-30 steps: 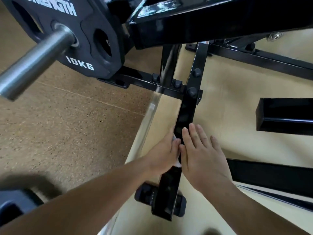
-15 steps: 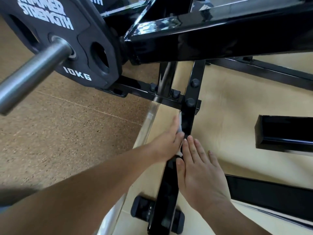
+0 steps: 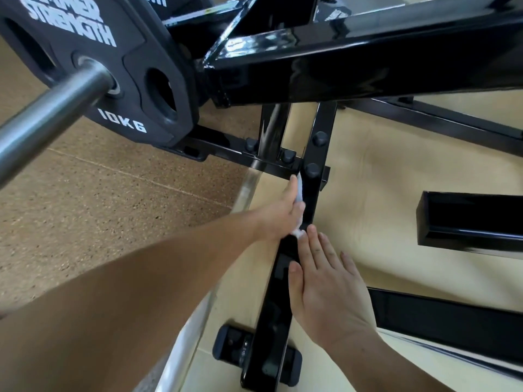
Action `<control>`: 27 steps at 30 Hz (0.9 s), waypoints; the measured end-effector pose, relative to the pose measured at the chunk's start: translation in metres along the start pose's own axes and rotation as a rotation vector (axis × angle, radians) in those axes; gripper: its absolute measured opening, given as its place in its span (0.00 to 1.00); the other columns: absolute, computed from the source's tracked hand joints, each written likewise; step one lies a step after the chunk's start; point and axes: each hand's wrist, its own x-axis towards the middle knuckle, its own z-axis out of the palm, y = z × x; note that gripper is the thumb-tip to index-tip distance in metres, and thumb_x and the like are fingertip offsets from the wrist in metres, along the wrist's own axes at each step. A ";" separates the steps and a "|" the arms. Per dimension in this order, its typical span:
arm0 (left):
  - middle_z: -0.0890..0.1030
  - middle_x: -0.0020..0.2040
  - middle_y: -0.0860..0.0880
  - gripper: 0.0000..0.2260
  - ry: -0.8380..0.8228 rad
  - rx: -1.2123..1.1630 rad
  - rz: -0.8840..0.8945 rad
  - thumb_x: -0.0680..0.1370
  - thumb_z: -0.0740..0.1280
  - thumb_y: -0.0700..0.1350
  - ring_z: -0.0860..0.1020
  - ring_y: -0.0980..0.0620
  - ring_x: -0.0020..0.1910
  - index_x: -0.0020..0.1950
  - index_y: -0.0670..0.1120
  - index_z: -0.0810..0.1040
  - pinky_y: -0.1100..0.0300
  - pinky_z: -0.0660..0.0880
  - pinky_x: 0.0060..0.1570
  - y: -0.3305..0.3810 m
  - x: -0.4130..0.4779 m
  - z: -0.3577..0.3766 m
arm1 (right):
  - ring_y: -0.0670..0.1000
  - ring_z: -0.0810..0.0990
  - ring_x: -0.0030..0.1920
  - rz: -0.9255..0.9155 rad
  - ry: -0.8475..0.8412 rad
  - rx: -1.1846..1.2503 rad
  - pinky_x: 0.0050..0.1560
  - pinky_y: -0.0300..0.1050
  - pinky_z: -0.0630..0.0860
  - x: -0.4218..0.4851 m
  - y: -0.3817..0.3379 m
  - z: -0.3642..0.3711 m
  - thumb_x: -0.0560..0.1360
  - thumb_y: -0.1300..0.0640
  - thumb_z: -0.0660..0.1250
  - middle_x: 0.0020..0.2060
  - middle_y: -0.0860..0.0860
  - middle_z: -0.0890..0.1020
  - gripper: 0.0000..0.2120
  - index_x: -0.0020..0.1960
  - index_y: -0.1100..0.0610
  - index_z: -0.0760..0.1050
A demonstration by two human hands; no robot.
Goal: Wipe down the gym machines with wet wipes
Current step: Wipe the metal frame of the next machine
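The left hand [image 3: 278,215] pinches the wet wipe [image 3: 299,198] against the black bar [image 3: 314,205], seemingly its left face; the bar runs ahead to 2 bolts [image 3: 312,169]. Behind, the right hand [image 3: 319,281] lies flat, fingers straight.

A black 10KG weight plate [image 3: 135,66] hangs on a steel bar [image 3: 42,118] above speckled brown flooring [image 3: 99,210], which meets a pale beige floor [image 3: 382,193] along a shiny strip [image 3: 246,190].
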 end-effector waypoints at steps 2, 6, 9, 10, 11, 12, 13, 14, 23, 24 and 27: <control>0.53 0.83 0.42 0.27 0.062 -0.634 -0.160 0.88 0.51 0.46 0.56 0.43 0.81 0.84 0.47 0.41 0.55 0.50 0.76 0.006 0.018 -0.010 | 0.49 0.40 0.83 0.000 -0.019 -0.010 0.82 0.55 0.48 -0.001 -0.001 -0.001 0.82 0.42 0.31 0.81 0.47 0.38 0.31 0.82 0.51 0.37; 0.50 0.84 0.46 0.30 0.052 -0.507 -0.023 0.88 0.52 0.47 0.51 0.48 0.83 0.84 0.50 0.36 0.56 0.48 0.80 0.000 -0.021 0.019 | 0.47 0.34 0.82 0.018 -0.047 -0.040 0.83 0.55 0.44 -0.001 -0.001 -0.005 0.81 0.41 0.27 0.80 0.46 0.32 0.30 0.81 0.51 0.31; 0.49 0.83 0.61 0.30 -0.005 -0.598 0.032 0.87 0.53 0.50 0.51 0.61 0.81 0.83 0.59 0.37 0.57 0.51 0.81 -0.023 -0.098 0.056 | 0.46 0.34 0.81 0.031 -0.054 -0.035 0.82 0.54 0.43 -0.002 -0.002 -0.006 0.82 0.41 0.29 0.81 0.46 0.32 0.30 0.82 0.50 0.31; 0.50 0.81 0.70 0.29 -0.001 -0.566 0.055 0.88 0.52 0.49 0.52 0.68 0.79 0.82 0.60 0.38 0.64 0.51 0.79 -0.028 -0.129 0.070 | 0.46 0.34 0.81 0.034 -0.062 -0.031 0.82 0.54 0.43 -0.001 -0.002 -0.006 0.83 0.41 0.30 0.81 0.45 0.33 0.30 0.82 0.49 0.32; 0.49 0.77 0.77 0.28 0.002 -0.565 0.059 0.88 0.52 0.46 0.52 0.73 0.77 0.82 0.60 0.39 0.73 0.50 0.75 -0.030 -0.158 0.085 | 0.46 0.35 0.81 0.037 -0.069 -0.028 0.82 0.54 0.44 -0.001 -0.002 -0.006 0.83 0.41 0.30 0.81 0.45 0.33 0.30 0.82 0.49 0.32; 0.46 0.76 0.79 0.28 -0.005 -0.622 0.036 0.88 0.52 0.44 0.51 0.77 0.75 0.82 0.57 0.39 0.78 0.49 0.71 -0.031 -0.183 0.099 | 0.45 0.35 0.82 0.042 -0.072 -0.025 0.82 0.54 0.44 0.000 -0.002 -0.006 0.83 0.40 0.31 0.81 0.44 0.34 0.30 0.82 0.49 0.33; 0.44 0.76 0.77 0.28 -0.010 -0.631 0.025 0.88 0.52 0.43 0.49 0.79 0.74 0.82 0.54 0.39 0.80 0.47 0.69 -0.028 -0.201 0.104 | 0.45 0.35 0.82 0.046 -0.070 -0.025 0.82 0.55 0.44 0.000 -0.002 -0.006 0.83 0.40 0.30 0.81 0.44 0.34 0.31 0.83 0.49 0.33; 0.45 0.77 0.74 0.28 -0.015 -0.625 -0.007 0.88 0.52 0.44 0.48 0.81 0.72 0.83 0.53 0.39 0.82 0.47 0.67 -0.027 -0.203 0.105 | 0.45 0.35 0.82 0.047 -0.066 -0.029 0.82 0.55 0.45 0.000 -0.002 -0.006 0.82 0.39 0.30 0.81 0.44 0.34 0.31 0.83 0.49 0.33; 0.63 0.81 0.53 0.25 0.028 -0.774 0.019 0.88 0.51 0.53 0.60 0.61 0.79 0.84 0.50 0.51 0.60 0.58 0.79 -0.021 -0.124 0.081 | 0.49 0.41 0.83 -0.040 0.168 -0.121 0.83 0.57 0.46 -0.023 -0.005 0.009 0.83 0.41 0.32 0.84 0.50 0.47 0.33 0.84 0.55 0.46; 0.59 0.82 0.58 0.26 0.049 -0.750 0.002 0.88 0.51 0.54 0.56 0.66 0.79 0.84 0.52 0.49 0.63 0.56 0.79 -0.022 -0.144 0.088 | 0.51 0.45 0.83 -0.075 0.203 -0.119 0.82 0.58 0.49 -0.034 -0.009 0.016 0.85 0.42 0.35 0.83 0.52 0.52 0.33 0.84 0.57 0.50; 0.63 0.79 0.64 0.23 0.149 -0.619 -0.024 0.88 0.51 0.51 0.60 0.72 0.75 0.84 0.54 0.53 0.74 0.57 0.73 -0.034 -0.215 0.111 | 0.55 0.52 0.83 -0.212 0.239 -0.146 0.80 0.64 0.53 -0.068 -0.020 0.044 0.86 0.44 0.41 0.81 0.57 0.60 0.30 0.81 0.60 0.59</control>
